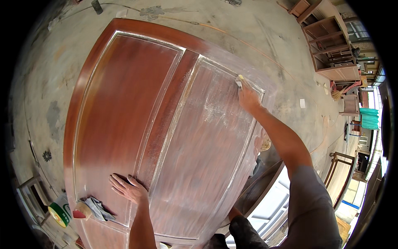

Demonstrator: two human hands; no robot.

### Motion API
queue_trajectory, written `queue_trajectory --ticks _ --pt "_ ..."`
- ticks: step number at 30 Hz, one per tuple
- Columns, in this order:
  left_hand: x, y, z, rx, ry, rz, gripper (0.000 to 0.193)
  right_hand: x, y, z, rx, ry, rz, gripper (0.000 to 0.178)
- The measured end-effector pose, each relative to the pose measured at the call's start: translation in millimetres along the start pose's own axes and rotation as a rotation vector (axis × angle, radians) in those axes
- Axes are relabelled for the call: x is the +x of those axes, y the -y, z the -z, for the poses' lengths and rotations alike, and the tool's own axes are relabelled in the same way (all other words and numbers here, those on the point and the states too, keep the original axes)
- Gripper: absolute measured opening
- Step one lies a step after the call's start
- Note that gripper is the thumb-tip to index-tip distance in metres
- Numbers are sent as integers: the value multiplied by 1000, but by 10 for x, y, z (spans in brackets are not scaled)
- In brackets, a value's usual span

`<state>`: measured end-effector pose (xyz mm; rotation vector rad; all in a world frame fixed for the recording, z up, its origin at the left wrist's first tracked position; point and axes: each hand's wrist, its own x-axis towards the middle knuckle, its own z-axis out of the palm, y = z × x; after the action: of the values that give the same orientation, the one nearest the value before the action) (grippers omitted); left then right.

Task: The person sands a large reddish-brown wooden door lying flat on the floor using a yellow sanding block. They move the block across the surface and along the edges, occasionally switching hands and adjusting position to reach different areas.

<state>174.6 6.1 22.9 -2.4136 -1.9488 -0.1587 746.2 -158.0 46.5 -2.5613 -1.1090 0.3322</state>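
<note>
A large reddish-brown wooden door (pixel 120 95) with recessed panels lies in front of me. Whitish dust coats its right panel and fills the moulding grooves. My right hand (pixel 248 97) reaches to the far right corner of that panel, its fingers closed on a small pale folded piece that looks like sandpaper (pixel 239 80), pressed against the moulding. Flat on the near part of the left panel rests my left hand (pixel 130 190), fingers spread and holding nothing. A grey rag (pixel 99 208) and a roll of tape (pixel 81 211) lie on the door to its left.
Beside the door's near left edge stands a green and white bucket (pixel 61 210). A hose (pixel 224 31) crosses the concrete floor behind the door. Wooden cabinet frames (pixel 331 45) stand at far right, with a broom (pixel 338 94) below them. Near my right side is a white panelled piece (pixel 269 203).
</note>
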Motion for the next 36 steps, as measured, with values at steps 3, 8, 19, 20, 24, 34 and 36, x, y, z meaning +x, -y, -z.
queue_trajectory --ticks 3,8,19,20,24,34,36 --pt "12 -117 -6 -53 4 -14 70 -271 -474 147 -140 -68 18 51" --pt "9 -21 18 9 8 -17 70 503 1134 -16 -357 257 149 50" --pt "-1 46 -44 -12 -47 -28 70 -501 -541 487 -107 122 -341 53" --pt "9 41 -75 -8 -60 -28 69 -536 -581 487 -160 124 -344 53" --pt "-18 19 -135 -29 -38 -33 72 -1081 -439 -49 -210 -40 -305 55" --pt "5 105 -112 -40 -46 -33 71 -704 -323 106 103 -161 -317 57" --pt "7 77 -149 -47 -40 -30 71 -1240 -343 -198 -77 -202 -153 59"
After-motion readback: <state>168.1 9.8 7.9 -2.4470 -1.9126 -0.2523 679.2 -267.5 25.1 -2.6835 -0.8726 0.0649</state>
